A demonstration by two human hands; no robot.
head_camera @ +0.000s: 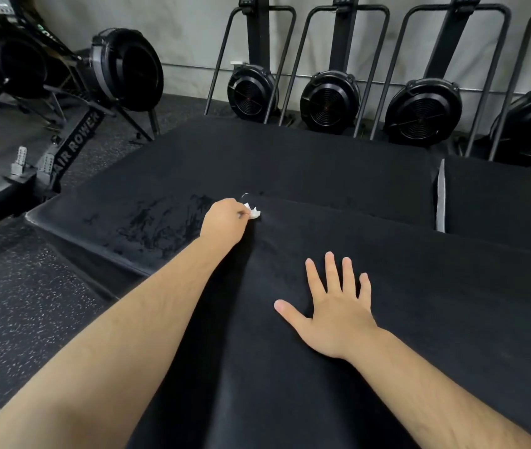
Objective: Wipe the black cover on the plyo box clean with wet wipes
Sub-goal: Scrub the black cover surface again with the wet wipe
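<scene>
A black cover (306,163) lies over the lower plyo box ahead of me, and dark wet streaks (157,222) mark its left part. My left hand (223,220) reaches out over it and grips a small crumpled white wet wipe (254,212), which it presses against the cover beside the edge of the nearer, higher black box (436,303). On top of that nearer box my right hand (338,306) rests flat, its fingers spread, and it holds nothing.
Several black fan machines (329,98) with upright frames stand along the wall behind the box. An air rower (76,137) lies on the speckled rubber floor (21,306) at left. Another black box (500,196) sits at right, past a narrow gap.
</scene>
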